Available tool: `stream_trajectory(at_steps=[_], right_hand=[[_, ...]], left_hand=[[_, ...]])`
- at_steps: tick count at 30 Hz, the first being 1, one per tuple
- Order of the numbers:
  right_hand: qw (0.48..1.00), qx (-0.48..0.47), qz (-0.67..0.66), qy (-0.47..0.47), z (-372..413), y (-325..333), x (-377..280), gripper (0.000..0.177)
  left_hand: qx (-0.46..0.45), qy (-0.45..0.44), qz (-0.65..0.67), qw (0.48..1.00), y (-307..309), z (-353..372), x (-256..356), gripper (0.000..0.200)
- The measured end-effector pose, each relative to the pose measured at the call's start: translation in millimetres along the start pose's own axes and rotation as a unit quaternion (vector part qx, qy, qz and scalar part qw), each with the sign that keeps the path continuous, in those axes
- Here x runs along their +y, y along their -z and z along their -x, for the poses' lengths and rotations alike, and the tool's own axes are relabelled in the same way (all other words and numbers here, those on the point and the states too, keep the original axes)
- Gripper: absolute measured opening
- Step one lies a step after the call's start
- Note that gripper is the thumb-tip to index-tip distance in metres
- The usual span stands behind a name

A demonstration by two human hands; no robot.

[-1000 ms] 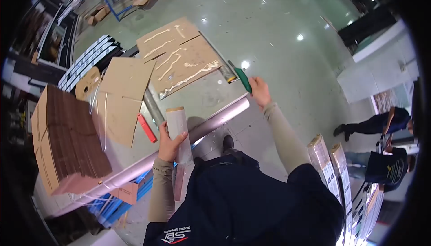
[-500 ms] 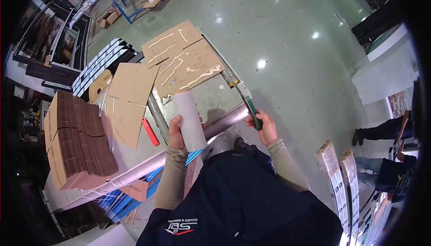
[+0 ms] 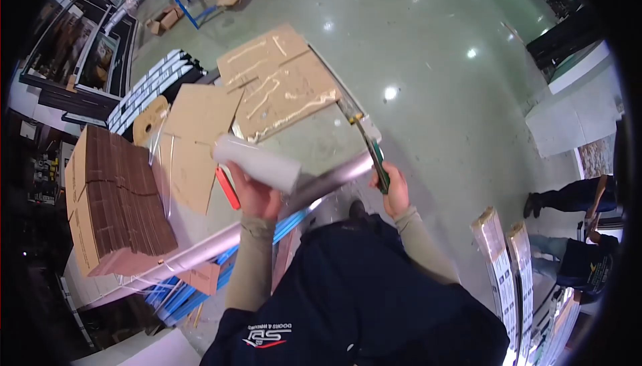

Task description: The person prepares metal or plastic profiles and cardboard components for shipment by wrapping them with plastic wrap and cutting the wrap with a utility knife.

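Observation:
A pale grey roll (image 3: 259, 163) lies tilted across my left hand (image 3: 255, 192), whose fingers wrap round it from below, over the table's near edge. My right hand (image 3: 393, 189) is closed on the green handle of a long tool (image 3: 378, 169), its dark narrow part reaching up to the table's right corner. Just left of my left hand, a red cutter (image 3: 227, 188) lies on the table. Beyond the roll is a flat cardboard sheet (image 3: 281, 85) with wavy beige strips on it.
A thick stack of folded cardboard (image 3: 124, 199) stands at the table's left, beside another flat cardboard piece (image 3: 200, 118). Blue strips (image 3: 200, 299) are under the table. Wrapped bundles (image 3: 498, 259) stand at the lower right, near two people (image 3: 578, 195).
The roll has turned from nearly upright to lying slantwise, its far end swinging left. My left hand has rotated under it. My right hand has barely moved.

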State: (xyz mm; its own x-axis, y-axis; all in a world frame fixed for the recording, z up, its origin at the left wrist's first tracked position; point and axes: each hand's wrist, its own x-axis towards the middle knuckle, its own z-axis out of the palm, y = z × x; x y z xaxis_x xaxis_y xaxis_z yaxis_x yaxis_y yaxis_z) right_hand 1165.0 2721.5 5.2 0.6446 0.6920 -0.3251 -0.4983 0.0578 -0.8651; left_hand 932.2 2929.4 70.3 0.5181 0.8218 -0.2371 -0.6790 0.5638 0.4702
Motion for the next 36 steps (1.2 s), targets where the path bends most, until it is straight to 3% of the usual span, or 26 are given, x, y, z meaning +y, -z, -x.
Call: stream_trajectory(at_steps=[8, 14, 18, 20, 23, 25, 27, 29, 32, 33, 36], right_hand=[[1.0, 0.005, 0.01, 0.0, 16.3, -10.1, -3.0, 0.037], [1.0, 0.002, 0.022, 0.003, 20.5, -2.8, 3.5, 0.038], [1.0, 0.004, 0.027, 0.006, 25.5, -1.7, 3.1, 0.038], [0.999, 0.008, 0.032, 0.009, 26.3, 1.3, 3.5, 0.037], [1.0, 0.017, 0.006, 0.012, 25.2, 4.8, 7.7, 0.033], [1.0, 0.018, 0.015, 0.013, 25.4, 5.6, 5.6, 0.031], [1.0, 0.013, 0.025, 0.011, 25.2, 4.5, 3.7, 0.03], [0.999, 0.011, 0.029, 0.009, 24.7, 3.6, 3.1, 0.029], [0.999, 0.012, 0.037, 0.017, 28.3, 3.9, 0.9, 0.027], [0.999, 0.014, 0.033, 0.013, 28.9, 4.8, 1.6, 0.027], [1.0, 0.018, 0.02, 0.001, 30.4, 1.7, -1.1, 0.026]], left_hand=[[0.003, -0.036, -0.005, 0.999, -12.6, -6.1, 7.7, 0.071], [-0.002, 0.015, 0.038, 0.999, -6.5, -6.7, 2.2, 0.067], [0.021, -0.008, -0.053, 0.998, -7.7, -2.6, -5.1, 0.063], [-0.036, -0.102, -0.22, 0.969, -9.4, -2.0, -10.8, 0.054], [-0.17, -0.249, -0.484, 0.821, -24.2, 6.7, -10.8, 0.061], [-0.241, -0.299, -0.62, 0.684, -20.2, 4.5, -13.8, 0.07], [-0.295, -0.286, -0.737, 0.537, 4.8, -5.3, -18.7, 0.06], [-0.351, -0.208, -0.807, 0.427, 22.4, -14.7, -16.4, 0.056], [-0.365, -0.104, -0.796, 0.472, 22.5, -11.0, -1.0, 0.066], [-0.371, -0.076, -0.788, 0.485, 32.3, -20.0, 3.4, 0.06], [-0.347, -0.009, -0.718, 0.603, 32.4, -30.8, 18.6, 0.044]])
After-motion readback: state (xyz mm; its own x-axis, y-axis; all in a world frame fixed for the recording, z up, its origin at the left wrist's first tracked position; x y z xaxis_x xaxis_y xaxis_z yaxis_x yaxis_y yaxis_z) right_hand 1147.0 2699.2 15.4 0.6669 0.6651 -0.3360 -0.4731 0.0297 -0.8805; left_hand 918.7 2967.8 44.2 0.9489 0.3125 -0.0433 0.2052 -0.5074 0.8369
